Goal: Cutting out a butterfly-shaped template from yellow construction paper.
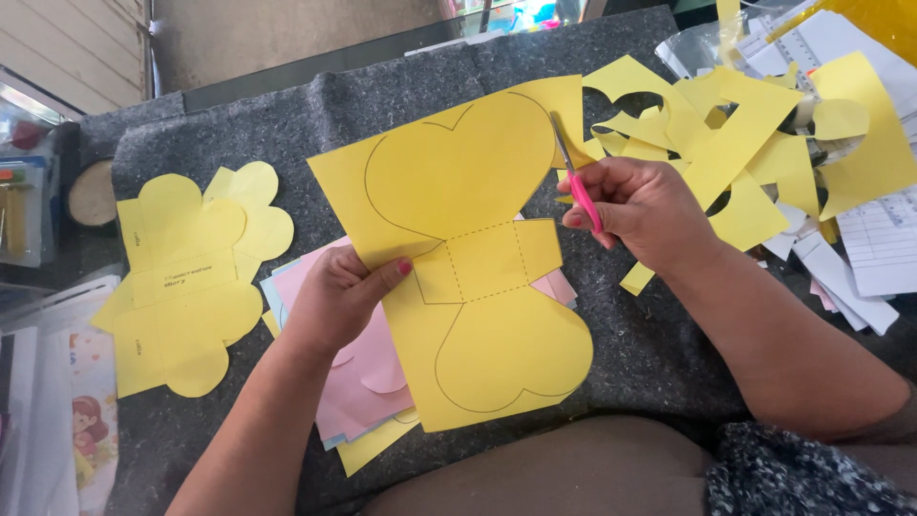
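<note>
My left hand (pixel 342 296) pinches the left edge of a yellow paper sheet (pixel 478 277) printed with two heart outlines joined by a dashed box pattern. The sheet's lower heart is cut out; the upper part still has its corners. My right hand (pixel 642 208) grips pink-handled scissors (pixel 576 183), their blades pointing up at the sheet's upper right edge, beside the top heart outline.
A stack of cut yellow heart shapes (pixel 186 277) lies at the left on the dark grey felt mat (pixel 650 354). Pink and pale blue sheets (pixel 358 382) sit under the held sheet. Yellow offcuts (pixel 745 134) and white printed papers (pixel 884 239) pile up at the right.
</note>
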